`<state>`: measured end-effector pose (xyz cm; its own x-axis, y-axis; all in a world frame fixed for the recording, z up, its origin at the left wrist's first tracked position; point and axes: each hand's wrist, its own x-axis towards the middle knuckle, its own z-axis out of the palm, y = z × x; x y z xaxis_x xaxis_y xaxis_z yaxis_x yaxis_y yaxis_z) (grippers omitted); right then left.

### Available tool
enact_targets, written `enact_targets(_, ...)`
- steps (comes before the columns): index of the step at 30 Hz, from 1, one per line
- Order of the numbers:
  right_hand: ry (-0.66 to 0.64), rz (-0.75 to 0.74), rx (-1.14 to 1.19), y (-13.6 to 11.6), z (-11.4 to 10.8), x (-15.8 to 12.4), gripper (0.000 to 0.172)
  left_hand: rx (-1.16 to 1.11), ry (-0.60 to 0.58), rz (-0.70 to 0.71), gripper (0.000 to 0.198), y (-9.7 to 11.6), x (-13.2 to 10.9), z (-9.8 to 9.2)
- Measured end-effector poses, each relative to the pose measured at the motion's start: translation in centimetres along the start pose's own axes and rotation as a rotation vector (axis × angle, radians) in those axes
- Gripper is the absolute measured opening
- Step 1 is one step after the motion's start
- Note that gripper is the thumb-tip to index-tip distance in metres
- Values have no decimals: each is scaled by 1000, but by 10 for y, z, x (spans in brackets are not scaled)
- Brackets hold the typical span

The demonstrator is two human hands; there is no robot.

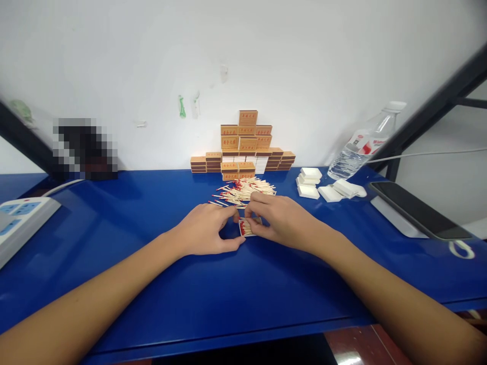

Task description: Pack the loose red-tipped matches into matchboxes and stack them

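My left hand [207, 229] and my right hand [279, 219] meet at the middle of the blue table [228, 289]. Both have curled fingers closed around a small white matchbox tray [246, 227] filled with red-tipped matches. The tray lies between the fingertips, partly hidden by my right fingers. Just beyond the hands lies a loose pile of matches [245, 191]. Behind it a stack of orange matchboxes [243, 147] stands against the wall.
Several empty white trays [315, 183] lie at the right of the pile, with a tilted water bottle [361, 144] behind them. A dark phone [416, 209] rests at the far right. A white power strip [19, 218] sits at the left edge.
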<state>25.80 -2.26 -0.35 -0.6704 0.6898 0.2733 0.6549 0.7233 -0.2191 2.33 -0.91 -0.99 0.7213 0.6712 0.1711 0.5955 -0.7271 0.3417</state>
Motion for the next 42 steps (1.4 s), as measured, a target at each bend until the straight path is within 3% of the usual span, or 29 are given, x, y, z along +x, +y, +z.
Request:
enact_targets(13,-93,39,138,-1,-21,-4,9,-60,5,-6,28,-1,0,2)
enact_targets(33,-208,86,262,8,-21,-5,9,-16,17,10,27,-1,0,3)
enact_targets(37,-159,109,243,12,-21,-3,11,-17,7,2,26,0,0,2)
enact_targets(42,40,231,141,23,-9,2,11,-12,12,21,28,-1,-1,2)
